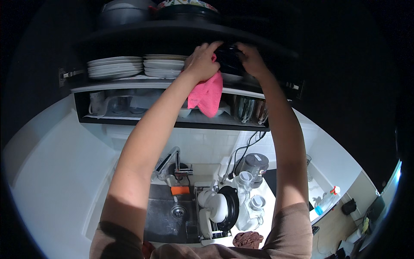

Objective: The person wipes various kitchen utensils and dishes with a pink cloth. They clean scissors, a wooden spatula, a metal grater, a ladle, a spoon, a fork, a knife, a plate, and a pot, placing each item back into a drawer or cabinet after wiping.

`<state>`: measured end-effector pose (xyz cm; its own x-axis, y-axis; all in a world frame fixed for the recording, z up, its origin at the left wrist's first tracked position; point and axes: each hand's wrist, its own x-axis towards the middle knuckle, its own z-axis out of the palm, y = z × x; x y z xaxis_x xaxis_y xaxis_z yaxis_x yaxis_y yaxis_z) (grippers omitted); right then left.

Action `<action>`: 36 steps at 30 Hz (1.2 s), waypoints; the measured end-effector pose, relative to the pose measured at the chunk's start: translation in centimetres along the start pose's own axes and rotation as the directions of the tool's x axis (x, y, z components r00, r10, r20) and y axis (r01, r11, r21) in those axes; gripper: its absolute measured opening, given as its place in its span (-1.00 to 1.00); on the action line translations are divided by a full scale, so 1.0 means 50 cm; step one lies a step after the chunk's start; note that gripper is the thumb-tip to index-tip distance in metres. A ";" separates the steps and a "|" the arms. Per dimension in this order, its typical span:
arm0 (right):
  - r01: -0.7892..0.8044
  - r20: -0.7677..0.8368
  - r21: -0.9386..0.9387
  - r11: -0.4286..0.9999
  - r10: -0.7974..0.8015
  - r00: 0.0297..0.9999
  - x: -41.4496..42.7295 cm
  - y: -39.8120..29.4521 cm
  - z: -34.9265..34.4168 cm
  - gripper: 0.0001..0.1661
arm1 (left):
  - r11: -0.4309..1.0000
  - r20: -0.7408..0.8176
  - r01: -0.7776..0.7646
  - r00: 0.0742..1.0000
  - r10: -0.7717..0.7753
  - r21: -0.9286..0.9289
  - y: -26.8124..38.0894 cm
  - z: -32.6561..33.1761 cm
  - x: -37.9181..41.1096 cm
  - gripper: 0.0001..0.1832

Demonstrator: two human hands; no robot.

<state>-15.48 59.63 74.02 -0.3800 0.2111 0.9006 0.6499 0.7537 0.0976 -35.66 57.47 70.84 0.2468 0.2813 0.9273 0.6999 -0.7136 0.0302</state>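
Both my arms reach up into an open wall cabinet. My left hand point(203, 63) has a pink cloth point(208, 94) pinched in it, and the cloth hangs over the shelf edge. My right hand point(253, 60) is blurred, up at the same shelf with its fingers bent beside a dark glossy object point(229, 60). That object lies between my hands in shadow; its kind and whether my right fingers grip it are unclear. Two stacks of plates stand left of my hands, a left stack point(115, 67) and a nearer stack point(164, 66) partly behind my left hand.
Below runs an open cubby point(155, 121) with glasses point(244, 108) and bowls. Under it are a faucet point(176, 158), a sink point(161, 213), a dish rack with white bowls point(217, 207) and a black pan point(231, 207), glass jugs point(254, 210), and a brown cloth point(248, 240).
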 end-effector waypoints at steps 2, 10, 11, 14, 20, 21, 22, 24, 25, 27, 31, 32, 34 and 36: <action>0.086 -0.004 -0.044 0.995 -0.087 0.996 0.002 0.013 0.003 -0.67 | 0.999 -0.018 0.012 1.000 -0.011 0.046 0.010 0.004 -0.001 -0.33; -0.097 0.046 0.130 0.987 0.092 0.995 0.006 0.028 0.019 -0.68 | 0.994 -0.015 -0.021 1.000 0.022 0.109 -0.001 0.009 0.002 -0.41; -0.090 0.064 0.167 0.982 0.081 0.995 0.006 0.032 0.018 -0.68 | 0.994 -0.014 -0.029 0.999 0.031 0.101 -0.003 0.010 0.001 -0.42; -0.004 0.067 0.078 0.997 -0.002 0.998 0.002 0.015 0.008 -0.66 | 0.995 -0.019 -0.018 1.000 0.020 0.102 -0.008 0.008 -0.005 -0.44; -0.073 -0.127 -0.019 0.997 0.070 0.989 -0.019 -0.011 -0.001 -0.60 | 0.996 -0.095 -0.037 0.994 0.045 0.079 0.008 0.000 -0.010 -0.46; -0.074 -0.172 -0.113 0.991 0.053 0.984 -0.024 -0.023 0.004 -0.60 | 0.995 -0.134 -0.059 0.989 0.069 0.078 0.006 -0.003 -0.013 -0.47; -0.084 -0.218 -0.209 0.974 0.037 0.975 -0.032 -0.039 0.002 -0.61 | 0.994 -0.169 -0.085 0.981 0.096 0.075 0.010 -0.008 -0.017 -0.48; -0.109 -0.312 -0.343 0.933 -0.004 0.950 -0.046 -0.083 -0.013 -0.63 | 0.994 -0.191 -0.111 0.975 0.112 0.017 0.016 -0.029 -0.033 -0.50; -0.118 -0.360 -0.377 0.919 -0.028 0.933 -0.047 -0.119 -0.024 -0.65 | 0.993 -0.203 -0.121 0.972 0.117 -0.009 0.015 -0.038 -0.041 -0.51; -0.091 -0.443 -0.392 0.916 -0.101 0.891 -0.008 -0.185 -0.038 -0.68 | 0.992 -0.204 -0.126 0.972 0.119 -0.024 0.005 -0.056 -0.049 -0.49; 0.009 -0.395 -0.395 0.919 -0.179 0.901 0.183 -0.237 -0.055 -0.63 | 0.994 -0.421 -0.095 0.905 0.061 -0.058 0.023 -0.075 -0.059 -0.40; 0.090 -0.350 -0.422 0.902 -0.253 0.902 0.230 -0.235 -0.053 -0.59 | 0.991 -0.481 -0.123 0.873 0.085 -0.048 0.031 -0.085 -0.062 -0.34; 0.046 -0.193 -0.441 0.896 -0.145 0.970 0.300 -0.230 -0.023 -0.52 | 0.991 -0.494 -0.135 0.863 0.108 -0.019 0.023 -0.092 -0.070 -0.35; 0.014 -0.027 -0.445 0.895 -0.029 0.999 0.350 -0.221 0.002 -0.44 | 0.988 -0.498 -0.155 0.857 0.130 -0.008 0.013 -0.103 -0.080 -0.38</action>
<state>-29.39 55.06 88.66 -0.3809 0.1720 0.9085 0.8696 0.4005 0.2887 -39.62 52.57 69.05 -0.0311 -0.1717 0.9847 0.6481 -0.7534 -0.1109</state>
